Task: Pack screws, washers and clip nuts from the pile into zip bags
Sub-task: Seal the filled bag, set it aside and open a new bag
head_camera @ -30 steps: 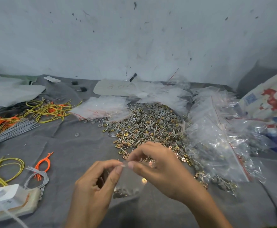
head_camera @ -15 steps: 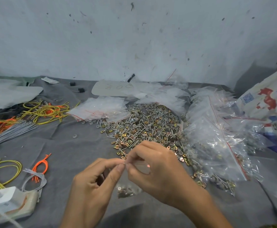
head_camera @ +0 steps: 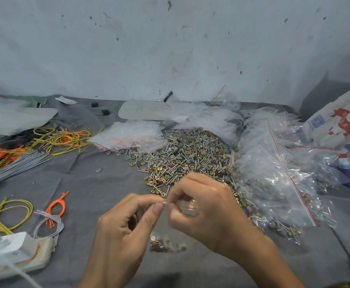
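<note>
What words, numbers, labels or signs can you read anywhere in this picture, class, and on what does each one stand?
Pale card at the back of the table: faint handwriting, possibly digits, too blurred to read.
Printed sack at the right: a blue square code and red shapes, no legible words.
White packet at the lower left: small dark print, too small to read.
Zip bags: only red seal lines, no text.
Nothing here can be quoted with confidence.

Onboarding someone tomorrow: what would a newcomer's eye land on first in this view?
First, the two hands low in the centre: the left hand and right hand pinch the top of a small zip bag hanging between them. Behind them lies the pile of screws, washers and clip nuts, with a heap of filled bags to its right. Yellow, orange and grey wires sit far left.
</note>
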`<act>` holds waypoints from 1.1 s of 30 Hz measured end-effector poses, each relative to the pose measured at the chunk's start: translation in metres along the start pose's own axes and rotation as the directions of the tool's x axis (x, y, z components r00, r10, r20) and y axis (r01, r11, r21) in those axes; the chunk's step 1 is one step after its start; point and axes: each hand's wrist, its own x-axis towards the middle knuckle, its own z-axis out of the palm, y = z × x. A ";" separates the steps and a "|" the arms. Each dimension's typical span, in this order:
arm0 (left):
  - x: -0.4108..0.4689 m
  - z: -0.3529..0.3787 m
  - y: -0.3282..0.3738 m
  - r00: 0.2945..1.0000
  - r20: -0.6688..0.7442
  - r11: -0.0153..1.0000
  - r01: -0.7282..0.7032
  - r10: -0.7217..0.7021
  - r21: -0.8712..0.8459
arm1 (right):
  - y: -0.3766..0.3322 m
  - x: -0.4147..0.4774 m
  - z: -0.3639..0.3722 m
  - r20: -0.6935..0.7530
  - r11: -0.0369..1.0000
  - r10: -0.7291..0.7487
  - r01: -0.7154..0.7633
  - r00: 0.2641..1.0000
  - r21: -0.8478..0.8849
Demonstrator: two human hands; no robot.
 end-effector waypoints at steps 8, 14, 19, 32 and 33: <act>0.003 -0.001 0.008 1.000 -0.010 1.000 0.005 -0.005 0.004 | 0.002 0.000 -0.007 -0.015 1.000 0.013 -0.013 1.000 0.003; 0.006 -0.008 0.008 0.999 -0.037 1.000 0.021 -0.022 -0.008 | 0.018 -0.007 -0.021 -0.005 0.999 0.029 -0.029 1.000 -0.039; 0.002 -0.006 0.006 0.998 -0.023 0.998 0.066 -0.067 -0.016 | 0.028 -0.018 -0.025 -0.011 0.996 0.068 -0.068 0.998 -0.053; 0.003 0.014 -0.008 0.980 0.137 0.972 0.166 -0.144 -0.168 | 0.045 -0.064 -0.027 0.299 0.810 0.385 -0.475 0.873 0.344; 0.003 0.021 -0.007 0.976 0.167 0.967 0.172 -0.141 -0.190 | 0.045 -0.068 -0.021 0.341 0.790 0.358 -0.477 0.869 0.385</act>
